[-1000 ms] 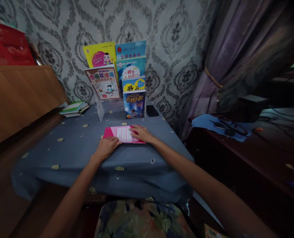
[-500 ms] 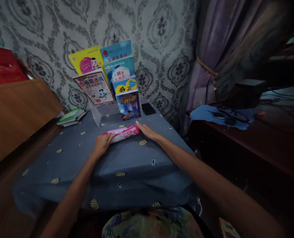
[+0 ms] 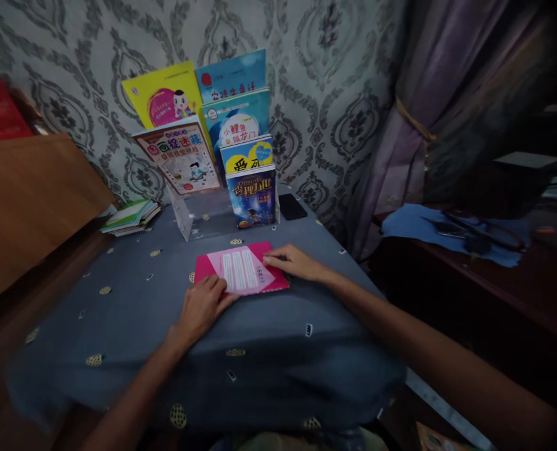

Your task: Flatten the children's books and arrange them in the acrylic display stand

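A pink book with a pale panel of printed text lies on the patterned blue-grey tablecloth. At its near left corner my left hand is closed on the edge, fingers on the cover and thumb along the near side. My right hand reaches over the right part of the book, its fingers drawn together and pressed on the cover. Behind the book, a clear stand holds a dark blue book, a yellow book, a comic-style book and several others.
A black phone lies right of the stand. Several stacked books rest at the table's left edge, beside a wooden panel. On the dark side table at right is a blue cloth. A purple curtain hangs behind.
The pink book was tilted up between both hands; now it lies face-on, flat on the table and nearer. My right hand has shifted from its far right corner onto the cover.
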Demonstrator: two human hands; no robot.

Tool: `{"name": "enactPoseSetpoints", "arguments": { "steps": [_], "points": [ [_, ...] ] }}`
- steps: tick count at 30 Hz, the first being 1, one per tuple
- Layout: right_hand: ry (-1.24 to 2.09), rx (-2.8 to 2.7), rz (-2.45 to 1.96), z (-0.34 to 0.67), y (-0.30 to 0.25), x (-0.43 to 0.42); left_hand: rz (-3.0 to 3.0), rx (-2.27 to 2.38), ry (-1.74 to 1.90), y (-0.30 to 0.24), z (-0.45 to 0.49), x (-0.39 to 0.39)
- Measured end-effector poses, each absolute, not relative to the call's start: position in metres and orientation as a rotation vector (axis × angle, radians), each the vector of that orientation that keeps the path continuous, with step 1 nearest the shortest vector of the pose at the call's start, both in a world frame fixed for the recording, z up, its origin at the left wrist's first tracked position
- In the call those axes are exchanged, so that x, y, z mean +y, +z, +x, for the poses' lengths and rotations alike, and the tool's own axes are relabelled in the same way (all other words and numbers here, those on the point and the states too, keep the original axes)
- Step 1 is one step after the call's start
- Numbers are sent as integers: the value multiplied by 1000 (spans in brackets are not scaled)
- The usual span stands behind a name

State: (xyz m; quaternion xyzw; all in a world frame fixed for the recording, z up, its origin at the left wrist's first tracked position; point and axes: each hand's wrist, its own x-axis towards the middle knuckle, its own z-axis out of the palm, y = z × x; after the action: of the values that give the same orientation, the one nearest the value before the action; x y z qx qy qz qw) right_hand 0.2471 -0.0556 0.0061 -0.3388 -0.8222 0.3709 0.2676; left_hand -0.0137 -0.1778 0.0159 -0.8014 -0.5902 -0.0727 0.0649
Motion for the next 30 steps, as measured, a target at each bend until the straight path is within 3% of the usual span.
{"name": "enactPoseSetpoints", "arguments": {
  "steps": [4, 6, 18, 30],
  "points": [
    [531, -2536, -813, 232, 14, -57, -2519, -1780, -299, 20, -23, -170],
    [455, -2603, -707, 219, 14, -57, -2465, -1851, -352, 20, -32, -157],
    [548, -2708, -336, 118, -15, -32, -2208, -2075, -545, -13, -58, -128],
    [505, -2744, -314, 119, -19, -27, -2439, -2244, -803, -3, -84, -126]
  ]
}}
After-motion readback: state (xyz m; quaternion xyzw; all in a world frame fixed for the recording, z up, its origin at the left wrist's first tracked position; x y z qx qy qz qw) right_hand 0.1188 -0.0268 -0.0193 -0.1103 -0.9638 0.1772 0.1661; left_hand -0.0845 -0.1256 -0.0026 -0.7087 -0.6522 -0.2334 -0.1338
